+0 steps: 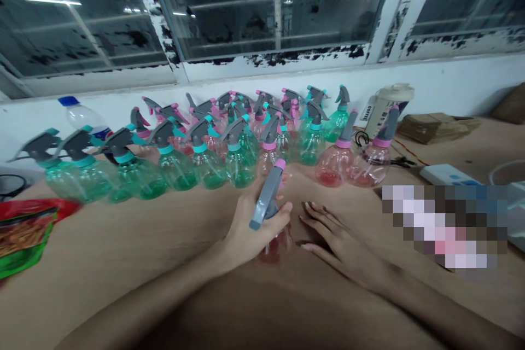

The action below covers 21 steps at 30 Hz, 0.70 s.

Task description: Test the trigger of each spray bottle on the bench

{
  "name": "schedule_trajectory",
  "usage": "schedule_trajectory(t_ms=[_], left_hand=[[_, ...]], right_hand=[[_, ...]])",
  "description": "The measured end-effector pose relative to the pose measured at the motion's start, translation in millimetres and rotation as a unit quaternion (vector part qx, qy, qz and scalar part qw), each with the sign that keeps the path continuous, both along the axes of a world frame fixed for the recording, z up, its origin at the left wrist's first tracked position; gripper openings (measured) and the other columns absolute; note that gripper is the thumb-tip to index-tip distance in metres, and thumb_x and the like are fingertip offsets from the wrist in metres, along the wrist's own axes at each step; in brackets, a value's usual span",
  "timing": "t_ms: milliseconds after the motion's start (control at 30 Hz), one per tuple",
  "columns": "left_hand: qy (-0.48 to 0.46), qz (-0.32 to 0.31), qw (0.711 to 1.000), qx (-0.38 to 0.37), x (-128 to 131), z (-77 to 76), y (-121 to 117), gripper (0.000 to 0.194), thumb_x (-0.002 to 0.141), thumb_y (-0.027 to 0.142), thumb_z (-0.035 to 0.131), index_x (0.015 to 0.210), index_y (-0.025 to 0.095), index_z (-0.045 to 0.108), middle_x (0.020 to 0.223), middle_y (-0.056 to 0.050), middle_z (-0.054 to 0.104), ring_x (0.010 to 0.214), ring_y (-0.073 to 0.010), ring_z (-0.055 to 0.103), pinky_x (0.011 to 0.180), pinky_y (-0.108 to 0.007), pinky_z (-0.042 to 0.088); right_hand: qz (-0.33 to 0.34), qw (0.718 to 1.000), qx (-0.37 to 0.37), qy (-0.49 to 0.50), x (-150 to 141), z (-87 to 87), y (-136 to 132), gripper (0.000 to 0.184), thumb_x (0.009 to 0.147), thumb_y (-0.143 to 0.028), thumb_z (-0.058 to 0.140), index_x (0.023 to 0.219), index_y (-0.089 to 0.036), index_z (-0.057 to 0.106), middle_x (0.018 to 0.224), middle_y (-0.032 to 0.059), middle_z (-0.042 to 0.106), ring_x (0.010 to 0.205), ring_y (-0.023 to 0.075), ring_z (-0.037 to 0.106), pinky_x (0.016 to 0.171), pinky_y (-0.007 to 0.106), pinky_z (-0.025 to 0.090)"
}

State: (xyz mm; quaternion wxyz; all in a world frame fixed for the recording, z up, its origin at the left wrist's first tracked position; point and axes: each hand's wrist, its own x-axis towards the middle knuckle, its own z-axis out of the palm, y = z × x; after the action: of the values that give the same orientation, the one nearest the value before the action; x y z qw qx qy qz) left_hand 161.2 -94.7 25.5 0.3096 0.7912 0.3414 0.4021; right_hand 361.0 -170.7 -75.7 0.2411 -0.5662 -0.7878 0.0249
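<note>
Bottles (240, 168) crowd the table (164, 235) beyond both hands (346, 246).

Both forearms (164, 292) are bare, the fingers (318, 226) slender.

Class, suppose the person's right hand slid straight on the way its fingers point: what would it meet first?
The right hand would probably meet the round, translucent pink plastic spray bottle that the left hand grips. The left thumb lies near that line too; depth is unclear, so it might come first.
</note>
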Motion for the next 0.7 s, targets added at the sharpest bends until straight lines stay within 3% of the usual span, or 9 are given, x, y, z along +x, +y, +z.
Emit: schedule_trajectory(t_ms=[200,300,433,600,700], left_hand=[[0.011,-0.023,0.999,-0.033,1.4,10.3,-2.7,0.024,0.077,0.022,0.057,0.101,0.021,0.06,0.079,-0.002,0.068,0.065,-0.0164,0.065,0.06,-0.028,0.053],[0.003,-0.049,0.999,0.001,0.3,18.0,-3.2,0.013,0.074,0.018,0.054,0.087,0.02,0.059,0.081,-0.002,0.067,0.067,-0.0155,0.063,0.062,-0.027,0.052],[0.031,-0.072,0.996,0.042,-3.2,20.6,-3.8,0.004,0.073,0.016,0.052,0.071,0.019,0.054,0.069,0.0,0.06,0.063,-0.0145,0.059,0.061,-0.028,0.05],[0.051,-0.061,0.997,0.013,-2.9,15.6,-4.9,0.011,0.079,0.019,0.051,0.085,0.019,0.06,0.059,0.004,0.054,0.054,-0.0128,0.053,0.057,-0.027,0.048],[0.033,-0.034,0.999,0.013,-1.3,10.5,-3.5,0.01,0.078,0.022,0.055,0.084,0.02,0.062,0.053,0.005,0.048,0.051,-0.0125,0.051,0.054,-0.026,0.047]], right_hand=[[-0.004,1.0,-0.001,-0.024,-0.3,2.4,0.1,0.054,0.09,-0.05,0.045,0.135,-0.019,0.046,0.144,0.0119,0.043,0.135,0.0249,0.034,0.109,0.05,0.032],[-0.004,0.999,-0.009,-0.039,0.5,3.5,0.3,0.055,0.091,-0.051,0.044,0.134,-0.016,0.047,0.144,0.0131,0.042,0.135,0.025,0.034,0.109,0.05,0.032],[0.003,0.999,-0.014,-0.035,0.3,4.9,-0.1,0.055,0.091,-0.05,0.044,0.134,-0.016,0.046,0.145,0.013,0.041,0.135,0.0252,0.034,0.109,0.051,0.032],[-0.001,1.0,-0.023,-0.02,-1.0,7.1,-0.4,0.056,0.089,-0.05,0.046,0.134,-0.017,0.046,0.144,0.0131,0.042,0.135,0.0263,0.035,0.109,0.051,0.032],[0.002,1.0,-0.026,-0.012,-0.4,6.7,0.2,0.055,0.089,-0.049,0.047,0.135,-0.018,0.046,0.144,0.013,0.042,0.134,0.0266,0.035,0.109,0.051,0.032]])
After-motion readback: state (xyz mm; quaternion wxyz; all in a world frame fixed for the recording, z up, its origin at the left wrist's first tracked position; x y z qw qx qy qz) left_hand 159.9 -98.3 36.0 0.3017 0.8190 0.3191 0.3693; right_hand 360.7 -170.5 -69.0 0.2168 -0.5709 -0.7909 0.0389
